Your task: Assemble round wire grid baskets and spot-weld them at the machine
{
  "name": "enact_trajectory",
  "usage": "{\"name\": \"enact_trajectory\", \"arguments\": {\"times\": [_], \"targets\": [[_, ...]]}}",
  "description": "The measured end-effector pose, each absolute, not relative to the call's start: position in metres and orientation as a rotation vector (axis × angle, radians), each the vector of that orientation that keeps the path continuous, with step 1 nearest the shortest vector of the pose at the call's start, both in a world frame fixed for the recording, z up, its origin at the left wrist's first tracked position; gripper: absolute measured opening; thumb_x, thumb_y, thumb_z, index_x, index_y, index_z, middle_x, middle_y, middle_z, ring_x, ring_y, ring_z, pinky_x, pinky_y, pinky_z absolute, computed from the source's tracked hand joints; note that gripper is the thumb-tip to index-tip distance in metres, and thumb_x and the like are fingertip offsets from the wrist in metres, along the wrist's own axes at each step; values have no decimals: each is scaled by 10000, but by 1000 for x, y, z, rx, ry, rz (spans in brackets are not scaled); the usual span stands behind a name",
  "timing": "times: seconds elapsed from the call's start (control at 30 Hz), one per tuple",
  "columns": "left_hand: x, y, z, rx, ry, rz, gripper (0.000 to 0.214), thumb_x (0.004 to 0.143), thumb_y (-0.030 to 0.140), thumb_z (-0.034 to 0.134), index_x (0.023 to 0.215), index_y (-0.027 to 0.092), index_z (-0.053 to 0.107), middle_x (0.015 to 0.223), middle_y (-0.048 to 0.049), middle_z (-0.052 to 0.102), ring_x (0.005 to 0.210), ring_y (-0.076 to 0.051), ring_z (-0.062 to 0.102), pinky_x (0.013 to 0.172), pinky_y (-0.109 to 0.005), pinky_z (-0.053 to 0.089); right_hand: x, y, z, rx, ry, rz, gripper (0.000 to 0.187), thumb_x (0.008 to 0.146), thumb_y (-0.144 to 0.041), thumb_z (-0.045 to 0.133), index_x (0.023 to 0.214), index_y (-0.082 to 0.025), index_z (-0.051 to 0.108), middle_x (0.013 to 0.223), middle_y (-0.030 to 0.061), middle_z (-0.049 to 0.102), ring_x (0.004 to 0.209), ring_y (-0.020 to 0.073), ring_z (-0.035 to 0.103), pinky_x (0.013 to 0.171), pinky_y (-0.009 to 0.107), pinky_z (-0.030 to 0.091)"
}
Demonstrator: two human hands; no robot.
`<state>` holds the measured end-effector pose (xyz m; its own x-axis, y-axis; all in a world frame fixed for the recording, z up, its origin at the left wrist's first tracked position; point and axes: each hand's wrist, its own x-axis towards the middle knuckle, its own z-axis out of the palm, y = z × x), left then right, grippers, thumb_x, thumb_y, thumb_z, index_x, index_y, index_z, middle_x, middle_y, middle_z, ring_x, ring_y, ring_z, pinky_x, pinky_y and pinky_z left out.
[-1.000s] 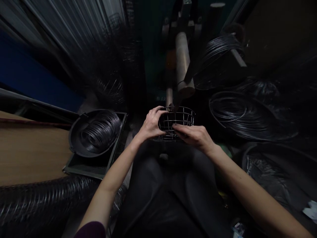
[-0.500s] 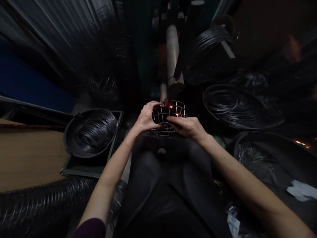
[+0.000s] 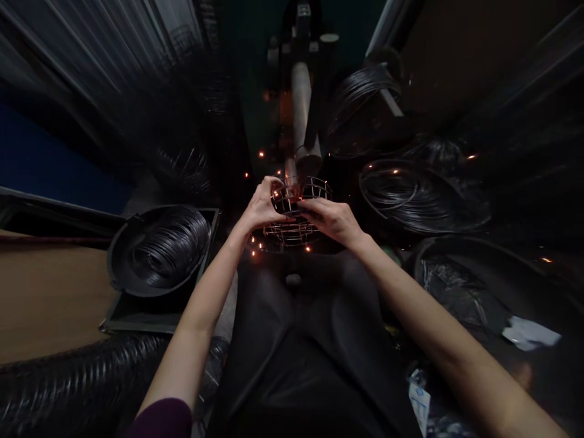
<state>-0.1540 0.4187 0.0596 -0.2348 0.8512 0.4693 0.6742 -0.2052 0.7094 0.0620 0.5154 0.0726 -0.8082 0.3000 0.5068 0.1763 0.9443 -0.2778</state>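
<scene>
Between my hands is a round wire basket (image 3: 292,233) of thin metal rods, held at the electrodes of a spot welder (image 3: 301,109). My left hand (image 3: 264,205) grips its left side, thumb at the near side and fingers over the far rim. With fingers pinched together, my right hand (image 3: 333,220) holds the basket's near right side; whether a separate wire is in that pinch I cannot tell. The welder's thick metal arm comes down from above, its tip reaching the wires inside the basket. Orange sparks fly around the basket and both hands.
To the left, a dark basin (image 3: 116,267) holds wire rings. More wire rings (image 3: 396,188) lie in a shallow dish at the right. Nearer on the right is a large dark tub (image 3: 424,255) with wire pieces and a white scrap (image 3: 529,333). Wrapped ringed stock (image 3: 82,371) lies lower left.
Sparks now scatter widely around the welder tip, where before only a few glowed inside the basket. The view has shifted slightly; both hands keep their hold on the basket.
</scene>
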Motion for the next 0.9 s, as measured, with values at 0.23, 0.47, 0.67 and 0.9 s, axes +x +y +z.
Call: {"name": "enact_trajectory", "arguments": {"times": [0.23, 0.47, 0.67, 0.9], "targets": [[-144, 409, 66, 1594, 1866, 1383, 863, 455, 321, 922, 1153, 245, 420, 1134, -48, 550, 1103, -271, 581, 957, -408, 480, 72, 509, 72, -578, -2314, 311, 233, 942, -396, 583, 929, -184, 679, 887, 66, 642, 727, 156, 608, 651, 264, 485], [-157, 423, 63, 1552, 1878, 1400, 890, 452, 308, 928, 1170, 243, 406, 1135, -56, 548, 1123, -282, 584, 996, -451, 470, 54, 522, 75, -695, -2282, 441, 199, 884, -383, 646, 892, -186, 667, 875, 55, 616, 736, 161, 580, 652, 272, 439], [-171, 444, 58, 1636, 1892, 1419, 895, 423, 337, 951, 1152, 220, 446, 1150, -72, 551, 1126, -297, 586, 998, -485, 490, 39, 531, 77, -790, -2300, 472, 217, 874, -406, 644, 885, -190, 668, 864, 55, 608, 727, 169, 567, 660, 290, 428], [-179, 423, 37, 1696, 1821, 1479, 1048, 516, 476, 930, 1384, 252, 388, 1433, -125, 429, 1371, -357, 420, 1169, -550, 332, 79, 517, 96, -937, -2172, 451, 355, 937, -472, 486, 918, -187, 697, 929, 101, 604, 853, 209, 594, 785, 344, 476]]}}
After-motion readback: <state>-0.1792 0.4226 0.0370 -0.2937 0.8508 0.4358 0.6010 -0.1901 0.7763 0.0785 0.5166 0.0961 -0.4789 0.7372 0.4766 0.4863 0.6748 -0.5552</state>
